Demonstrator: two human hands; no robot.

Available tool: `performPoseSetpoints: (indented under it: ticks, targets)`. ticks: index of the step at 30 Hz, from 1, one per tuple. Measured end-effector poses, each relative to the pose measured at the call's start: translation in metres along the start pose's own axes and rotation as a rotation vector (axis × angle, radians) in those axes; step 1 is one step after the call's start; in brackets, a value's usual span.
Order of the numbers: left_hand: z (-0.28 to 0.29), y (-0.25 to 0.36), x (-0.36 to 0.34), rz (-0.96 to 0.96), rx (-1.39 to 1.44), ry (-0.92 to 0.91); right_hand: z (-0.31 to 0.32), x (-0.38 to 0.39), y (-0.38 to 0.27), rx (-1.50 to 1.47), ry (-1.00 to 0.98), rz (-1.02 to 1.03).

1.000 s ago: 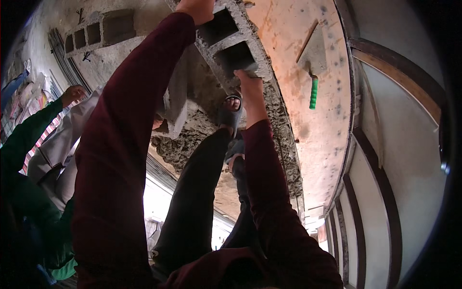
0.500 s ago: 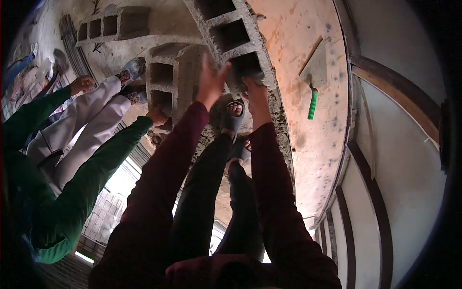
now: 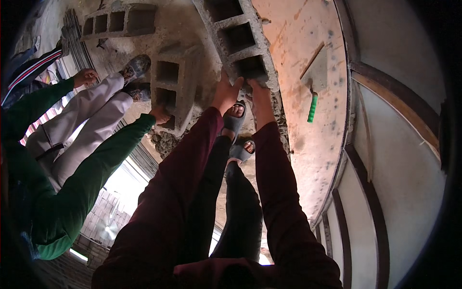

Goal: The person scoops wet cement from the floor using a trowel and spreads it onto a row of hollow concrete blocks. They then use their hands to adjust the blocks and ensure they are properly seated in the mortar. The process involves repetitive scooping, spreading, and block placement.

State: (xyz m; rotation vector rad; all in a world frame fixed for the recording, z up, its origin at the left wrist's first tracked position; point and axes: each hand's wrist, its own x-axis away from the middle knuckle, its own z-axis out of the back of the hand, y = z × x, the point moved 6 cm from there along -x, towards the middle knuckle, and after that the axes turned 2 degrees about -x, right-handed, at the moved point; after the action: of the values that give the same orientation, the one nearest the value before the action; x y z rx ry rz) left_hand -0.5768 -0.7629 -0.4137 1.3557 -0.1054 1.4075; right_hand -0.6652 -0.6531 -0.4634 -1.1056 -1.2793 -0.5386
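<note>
A grey hollow concrete block lies at the top centre, its open cells facing up. My left hand grips the near left corner of this block, with the fingers partly hidden against it. Close beside it, my right hand holds the block's near end, fingertips at the edge of the nearest cell. Just below my hands are my sandalled feet. A rough mortar strip runs along the right side of the block's near end.
At left, a co-worker's hand touches a second hollow block. Another block lies farther back. A trowel with a green handle rests on the pale panel at right, beside a wood-framed wall.
My left hand has come down from beside the block onto its near left corner. My right hand stays at the near end. The co-worker's hand remains at the second block.
</note>
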Motion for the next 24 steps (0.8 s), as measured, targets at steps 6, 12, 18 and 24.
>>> performPoseSetpoints:
  ticks: [6,12,18,24]
  targets:
    - [-0.002,-0.02,-0.017,-0.204,0.054,0.074,-0.003,0.007,-0.004,-0.011,-0.032,0.03]
    - [-0.008,-0.001,-0.006,-0.083,-0.141,0.02,0.014,0.025,-0.006,-0.011,0.017,0.123]
    - [-0.004,-0.018,-0.014,-0.071,-0.141,0.062,0.007,0.044,-0.01,0.021,-0.086,0.147]
    - [0.007,-0.023,-0.017,-0.106,-0.098,0.016,0.006,0.045,0.007,0.112,-0.154,0.226]
